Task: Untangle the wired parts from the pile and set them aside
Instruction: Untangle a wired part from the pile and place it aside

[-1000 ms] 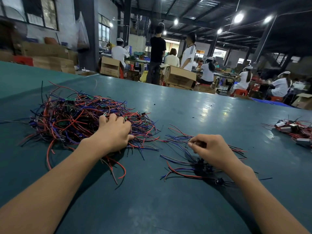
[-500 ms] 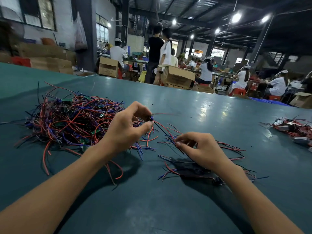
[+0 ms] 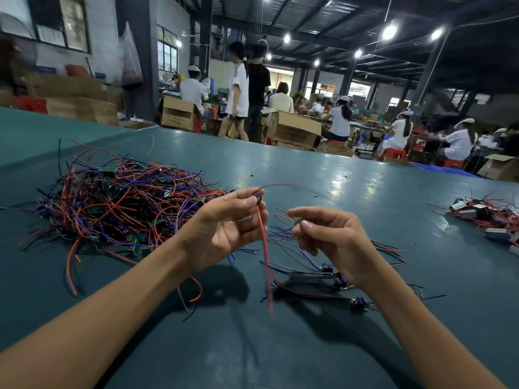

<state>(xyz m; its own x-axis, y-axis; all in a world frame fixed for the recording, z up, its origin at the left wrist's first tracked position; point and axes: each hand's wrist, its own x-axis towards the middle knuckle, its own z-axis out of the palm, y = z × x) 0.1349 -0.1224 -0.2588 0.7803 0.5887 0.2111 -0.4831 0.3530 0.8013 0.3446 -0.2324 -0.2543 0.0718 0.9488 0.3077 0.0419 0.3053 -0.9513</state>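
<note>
Left hand (image 3: 224,231) is now pinching a wired part (image 3: 264,248), lifted free of the pile (image 3: 120,209) on its left. The right hand (image 3: 331,240) is hovering close, grip unclear. One more part is coming out.

Bare from frame edge to fingertips: slim left forearm (image 3: 112,304) and right forearm (image 3: 421,327), uncovered wrists, left hand (image 3: 222,228) and right hand (image 3: 331,237) with slender fingers, short plain-trimmed thumbnails, faint creases across the knuckles and the heel of the palm.
</note>
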